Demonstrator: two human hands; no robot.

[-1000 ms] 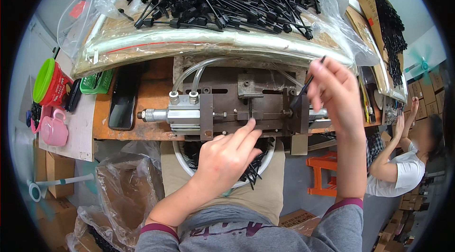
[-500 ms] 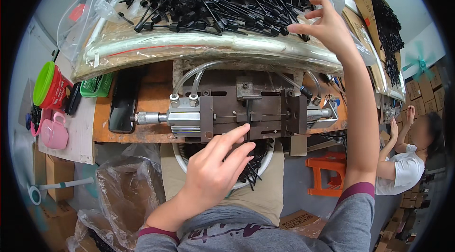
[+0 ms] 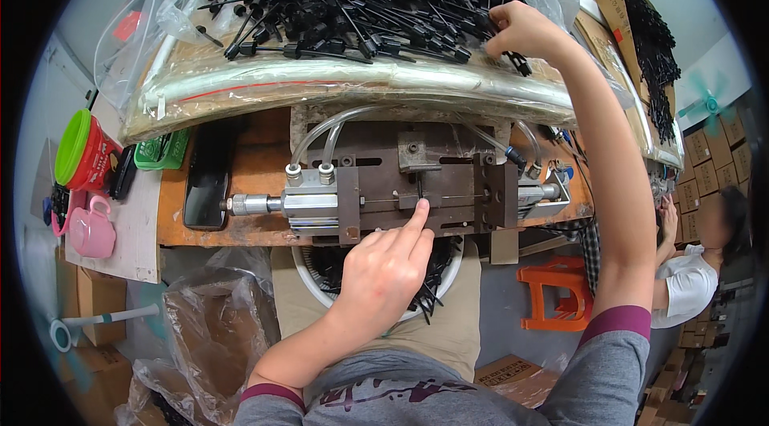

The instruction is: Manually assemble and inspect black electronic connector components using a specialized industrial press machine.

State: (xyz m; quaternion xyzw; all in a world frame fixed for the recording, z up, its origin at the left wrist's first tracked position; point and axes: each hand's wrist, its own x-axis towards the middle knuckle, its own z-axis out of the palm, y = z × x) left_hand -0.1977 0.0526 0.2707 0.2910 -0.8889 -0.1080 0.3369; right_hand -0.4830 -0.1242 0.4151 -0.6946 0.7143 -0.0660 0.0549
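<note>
The index finger of my left hand (image 3: 386,272) is stretched out, its tip on a thin black rod-like part (image 3: 420,184) that lies in the middle of a dark metal clamping fixture (image 3: 380,154). My left hand's other fingers are loosely bent and hold nothing. Up at the right edge of a heap of black plastic parts (image 3: 360,2), each a thin stem with a thicker head, my right hand (image 3: 525,32) has thumb and fingers closed in on a black part. Its fingertips partly hide that piece.
Air cylinders (image 3: 311,206) with clear hoses flank the fixture. The heap lies on a plastic-covered tray (image 3: 320,94). A white-rimmed bucket (image 3: 324,296) of black parts sits at my lap. Phone (image 3: 207,194), pink cup (image 3: 92,230) stand left; orange stool (image 3: 554,294) and another person (image 3: 693,278) are right.
My right hand has shifted left and closed its spread fingers at the heap's edge. My left hand has moved slightly up and right, its index fingertip now pressing on the part in the fixture.
</note>
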